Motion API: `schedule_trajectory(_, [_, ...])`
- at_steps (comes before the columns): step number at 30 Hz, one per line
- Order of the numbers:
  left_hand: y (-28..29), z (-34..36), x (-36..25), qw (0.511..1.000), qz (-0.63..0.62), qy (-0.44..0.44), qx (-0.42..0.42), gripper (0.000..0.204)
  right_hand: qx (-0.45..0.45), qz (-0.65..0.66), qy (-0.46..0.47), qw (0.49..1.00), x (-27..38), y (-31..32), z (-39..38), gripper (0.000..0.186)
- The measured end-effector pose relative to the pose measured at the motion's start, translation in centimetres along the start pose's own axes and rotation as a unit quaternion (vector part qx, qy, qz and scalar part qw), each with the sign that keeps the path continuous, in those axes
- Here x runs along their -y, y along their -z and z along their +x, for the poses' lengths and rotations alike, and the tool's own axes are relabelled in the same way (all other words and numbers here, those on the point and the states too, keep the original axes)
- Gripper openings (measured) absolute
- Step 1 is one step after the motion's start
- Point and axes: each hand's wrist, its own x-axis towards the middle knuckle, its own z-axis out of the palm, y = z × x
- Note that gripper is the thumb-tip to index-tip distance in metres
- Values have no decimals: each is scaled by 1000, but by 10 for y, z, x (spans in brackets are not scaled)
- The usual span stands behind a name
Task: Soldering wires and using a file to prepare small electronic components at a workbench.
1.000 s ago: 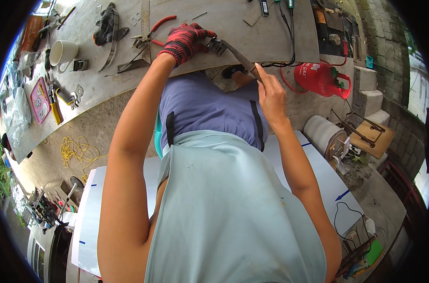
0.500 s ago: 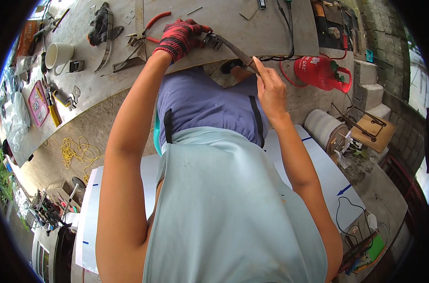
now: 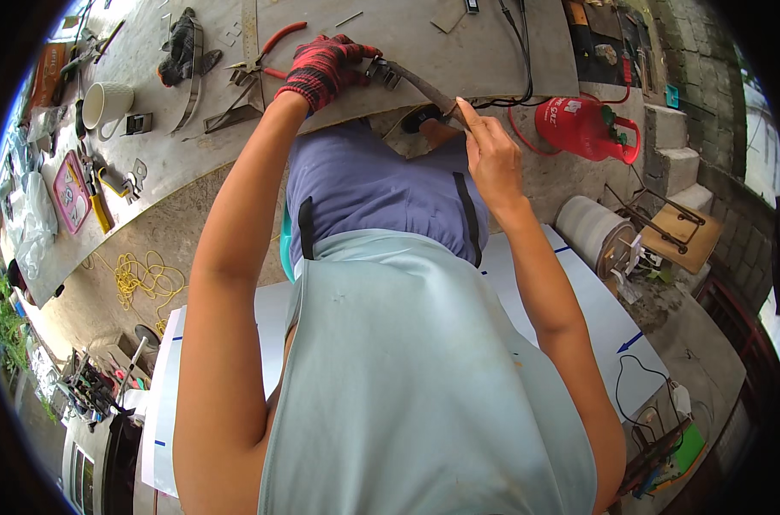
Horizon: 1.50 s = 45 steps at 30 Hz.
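Note:
My left hand [image 3: 318,72], in a red-and-black knit glove, is closed around a small slotted metal piece [image 3: 383,74] at the table's near edge. Bare, my right hand [image 3: 495,154] grips the handle end of a long, narrow, dark file [image 3: 421,84], index finger stretched along it. The file's far end lies against the metal piece beside the gloved fingers. Red-handled pliers [image 3: 257,67] rest on the table just left of the glove. Most of the metal piece's held end is hidden by the glove.
On the metal table [image 3: 459,60] at left are a white mug [image 3: 107,103], a dark glove [image 3: 181,51], a curved metal strip [image 3: 193,94] and yellow-handled tools [image 3: 98,202]. A red gas canister [image 3: 579,129] stands right, with its hose. Yellow cord [image 3: 137,279] lies on the floor.
Both hands and the file appear slightly farther left and up, and the view itself has shifted a little. Both grips are unchanged.

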Motion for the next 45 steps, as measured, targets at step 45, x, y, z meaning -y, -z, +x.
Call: schedule_trajectory(45, [-2, 0, 6, 999, -32, -23, -6, 55, -3, -17, 13, 1000, -2, 2, 4, 61])
